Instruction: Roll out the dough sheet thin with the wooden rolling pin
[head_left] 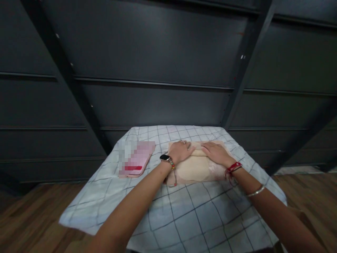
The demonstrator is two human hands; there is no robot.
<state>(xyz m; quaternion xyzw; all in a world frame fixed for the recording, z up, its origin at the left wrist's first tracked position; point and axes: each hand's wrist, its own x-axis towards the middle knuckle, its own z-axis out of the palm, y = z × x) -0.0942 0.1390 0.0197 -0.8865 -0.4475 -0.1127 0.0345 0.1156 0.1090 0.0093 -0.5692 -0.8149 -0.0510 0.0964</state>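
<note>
A beige piece of cloth (196, 168) lies on a white checked sheet (189, 218) that covers a small table. Both my hands rest on the cloth's far part, where a fold or roll runs across it. My left hand (181, 151), with a dark watch and a beaded band on the wrist, lies palm down with the fingers stretched out. My right hand (216, 153), with red thread and a metal bangle on the arm, also lies flat, fingers pointing toward the left hand. Neither hand grips anything that I can see.
A pink flat object (135, 160), partly blurred out, lies on the sheet to the left of the cloth. Behind the table stands a dark panelled wall with slanted metal beams (79, 95). Wooden floor (34, 214) shows on both sides.
</note>
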